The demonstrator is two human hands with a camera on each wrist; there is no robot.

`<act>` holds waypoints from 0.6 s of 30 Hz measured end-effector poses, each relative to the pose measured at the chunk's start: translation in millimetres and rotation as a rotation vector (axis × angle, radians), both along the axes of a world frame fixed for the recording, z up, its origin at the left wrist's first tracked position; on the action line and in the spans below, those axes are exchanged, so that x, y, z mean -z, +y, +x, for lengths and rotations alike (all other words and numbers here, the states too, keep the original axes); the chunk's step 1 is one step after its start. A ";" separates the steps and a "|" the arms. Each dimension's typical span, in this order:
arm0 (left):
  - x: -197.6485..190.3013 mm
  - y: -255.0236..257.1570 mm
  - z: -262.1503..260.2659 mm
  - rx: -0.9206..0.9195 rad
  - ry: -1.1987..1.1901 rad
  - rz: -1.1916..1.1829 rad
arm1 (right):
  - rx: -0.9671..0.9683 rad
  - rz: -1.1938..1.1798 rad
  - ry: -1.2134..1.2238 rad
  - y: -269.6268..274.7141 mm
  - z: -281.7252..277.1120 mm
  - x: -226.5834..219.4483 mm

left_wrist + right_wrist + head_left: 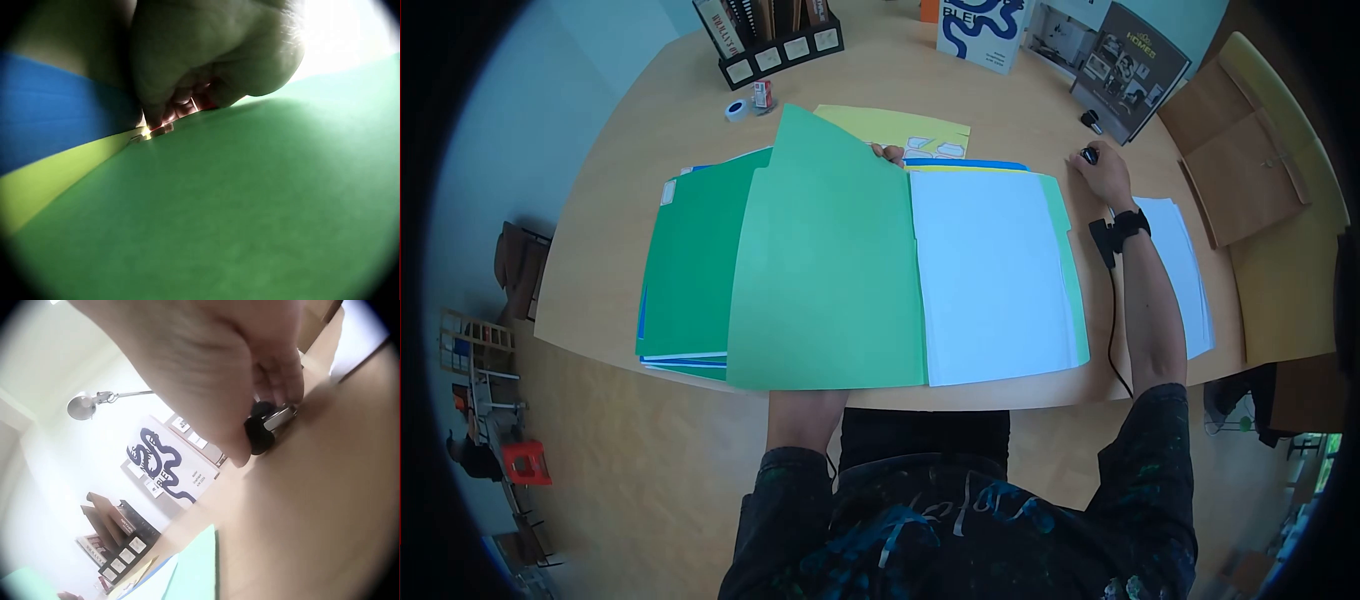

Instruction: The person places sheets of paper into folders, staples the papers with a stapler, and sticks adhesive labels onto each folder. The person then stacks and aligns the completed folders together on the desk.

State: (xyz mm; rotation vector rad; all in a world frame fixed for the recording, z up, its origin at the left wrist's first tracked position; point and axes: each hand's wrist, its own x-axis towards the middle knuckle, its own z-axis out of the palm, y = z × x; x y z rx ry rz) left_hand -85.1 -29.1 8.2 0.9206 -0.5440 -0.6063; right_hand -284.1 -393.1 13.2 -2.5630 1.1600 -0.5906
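Note:
A light green folder lies spread, its left cover raised at the top, with white sheets on its right side. My left forearm passes beneath that cover; fingertips of my left hand show at its upper edge, near the fold. In the left wrist view the left hand has its fingers curled at the edge of the green cover. My right hand pinches a small black clip at the table; in the right wrist view, the clip shows a silver part between thumb and fingers.
Darker green folders lie at left, a yellow sheet behind. Another black clip is near a dark book. White papers and a black cable lie right. Tape sits before the file holder.

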 end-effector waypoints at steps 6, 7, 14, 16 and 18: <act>1.8 4.1 1.1 -0.015 0.006 0.009 | -0.093 0.388 -0.187 24.3 28.0 -38.3; 3.4 4.4 0.4 -0.015 0.009 0.016 | -0.220 0.340 -0.154 49.8 36.0 -54.5; -2.8 4.5 1.1 0.005 -0.021 0.062 | -0.643 0.199 0.009 157.9 109.1 -51.9; -7.6 7.0 3.9 0.005 -0.038 0.075 | -0.690 0.191 0.046 173.0 117.8 -48.7; -11.9 10.2 7.0 0.003 -0.053 0.085 | -0.728 0.165 0.144 179.8 125.9 -40.4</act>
